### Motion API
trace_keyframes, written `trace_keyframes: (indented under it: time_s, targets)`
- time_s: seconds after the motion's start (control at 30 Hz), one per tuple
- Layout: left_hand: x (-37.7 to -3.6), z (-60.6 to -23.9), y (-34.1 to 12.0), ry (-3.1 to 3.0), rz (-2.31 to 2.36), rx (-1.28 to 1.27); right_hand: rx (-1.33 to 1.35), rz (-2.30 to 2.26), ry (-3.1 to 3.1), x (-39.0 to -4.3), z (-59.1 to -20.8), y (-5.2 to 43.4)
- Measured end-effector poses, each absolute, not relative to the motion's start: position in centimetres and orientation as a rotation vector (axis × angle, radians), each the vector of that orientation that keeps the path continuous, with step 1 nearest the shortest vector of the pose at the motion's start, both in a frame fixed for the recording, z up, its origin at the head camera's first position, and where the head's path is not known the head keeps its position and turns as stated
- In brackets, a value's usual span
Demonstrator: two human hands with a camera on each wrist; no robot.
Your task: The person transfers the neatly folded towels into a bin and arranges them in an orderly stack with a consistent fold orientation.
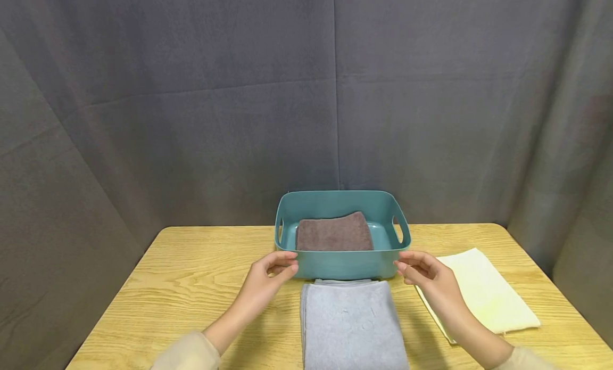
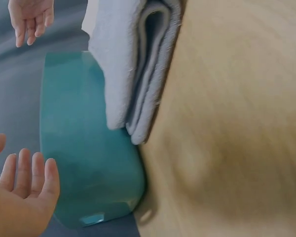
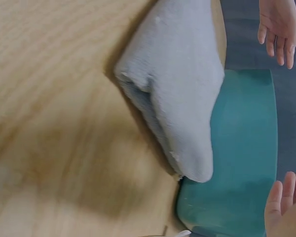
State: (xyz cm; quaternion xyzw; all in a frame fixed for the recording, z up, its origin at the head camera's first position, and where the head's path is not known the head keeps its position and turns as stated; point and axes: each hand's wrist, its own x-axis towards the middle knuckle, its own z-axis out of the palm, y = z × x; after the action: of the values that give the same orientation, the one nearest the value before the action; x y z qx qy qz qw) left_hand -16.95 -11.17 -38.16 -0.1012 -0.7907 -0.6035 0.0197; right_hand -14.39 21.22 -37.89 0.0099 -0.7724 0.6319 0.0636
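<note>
A teal plastic basin point(image 1: 342, 264) with side handles stands at the middle of the wooden table point(image 1: 191, 274), with a folded brown towel point(image 1: 334, 234) lying inside it. A folded grey towel point(image 1: 351, 322) lies just in front of it, against its front wall. My left hand point(image 1: 286, 264) hovers by the basin's front left corner and my right hand point(image 1: 408, 266) by the front right corner. Both have relaxed fingers and hold nothing; I cannot tell whether they touch the basin. In the left wrist view my left hand point(image 2: 24, 190) is beside the basin point(image 2: 84, 158) and the grey towel point(image 2: 133, 64).
A folded cream cloth point(image 1: 483, 290) lies on the table to the right, partly under my right forearm. A dark grey curtain point(image 1: 306, 93) hangs behind and around the table. Bare wood shows to the left of the basin.
</note>
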Motion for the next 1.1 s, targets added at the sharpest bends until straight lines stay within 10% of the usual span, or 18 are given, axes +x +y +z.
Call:
trace_keyframes:
  time_s: [1.1]
  targets:
    - [-14.5, -43.3, -10.7, -2.513, -1.930, -0.350, -0.184, 1.926, -2.399, -12.3, -42.7, 21.1]
